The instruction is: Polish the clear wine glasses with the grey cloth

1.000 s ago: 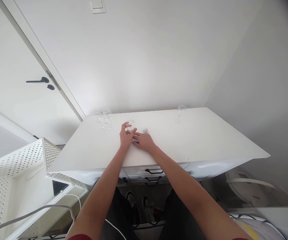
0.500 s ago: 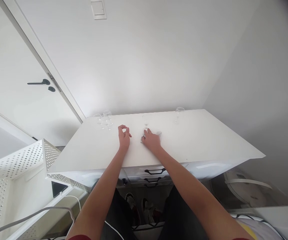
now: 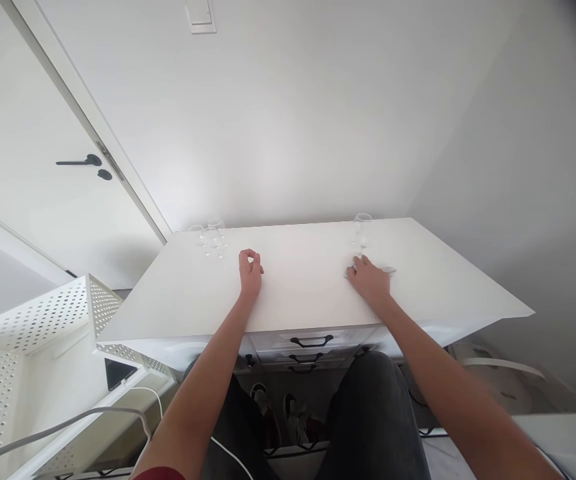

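My right hand (image 3: 369, 279) is at the right part of the white cabinet top, its fingers closed at the foot of a clear stemmed wine glass (image 3: 363, 250) whose outline is faint. A light grey cloth (image 3: 391, 270) pokes out from under this hand on both sides. Just behind stands another clear glass (image 3: 363, 219), overlapping the first in view. My left hand (image 3: 251, 273) rests on the top left of the middle, fingers curled in toward the thumb, with nothing visible in them. Several stemmed glasses (image 3: 211, 239) stand together at the back left, beyond my left hand.
The white cabinet top (image 3: 308, 293) meets the wall at the back. Below its front edge are drawers with a black handle (image 3: 312, 341). A white perforated rack (image 3: 63, 303) with cables stands at the left, near a door with a black handle (image 3: 79, 162).
My right hand has slid to the right with the wine glass and the cloth, stopping in front of the right-hand glass. The left hand stays in place, its fingers slightly more closed.
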